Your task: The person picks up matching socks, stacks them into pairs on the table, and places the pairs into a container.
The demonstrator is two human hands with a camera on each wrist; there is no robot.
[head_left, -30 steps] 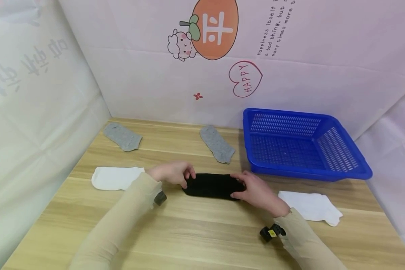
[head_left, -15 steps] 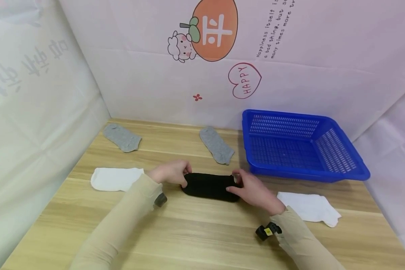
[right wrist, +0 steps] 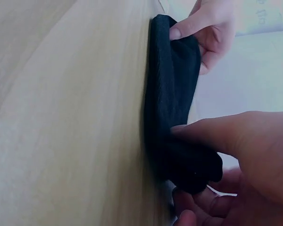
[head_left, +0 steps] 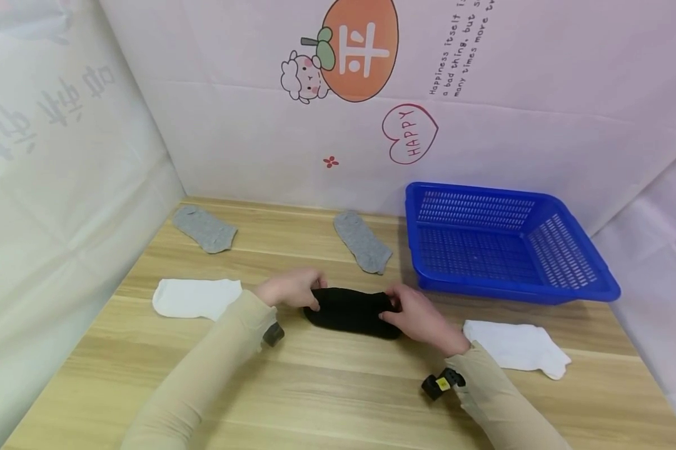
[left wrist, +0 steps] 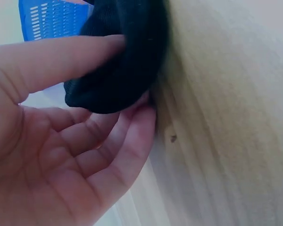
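Note:
A black sock (head_left: 351, 312) lies lengthwise between my two hands at the middle of the table, its far edge lifted a little. My left hand (head_left: 295, 289) pinches its left end, the thumb on the near face and the fingers behind and beneath, as the left wrist view shows. At the other end my right hand (head_left: 422, 317) grips the sock the same way, with the curled fingers partly hidden behind the cloth. In the right wrist view the sock (right wrist: 172, 94) appears as thick, doubled fabric standing off the wood.
One white sock (head_left: 191, 298) lies beside the left forearm, another white sock (head_left: 514, 345) right of the right wrist. Two grey socks, a left one (head_left: 205, 229) and a middle one (head_left: 363, 242), lie farther back. A blue plastic basket (head_left: 518, 289) stands at the back right, before the cloth wall.
The right hand has shifted slightly left along the sock and now pinches it farther in. The sock's far edge has risen a little; the left hand has barely moved.

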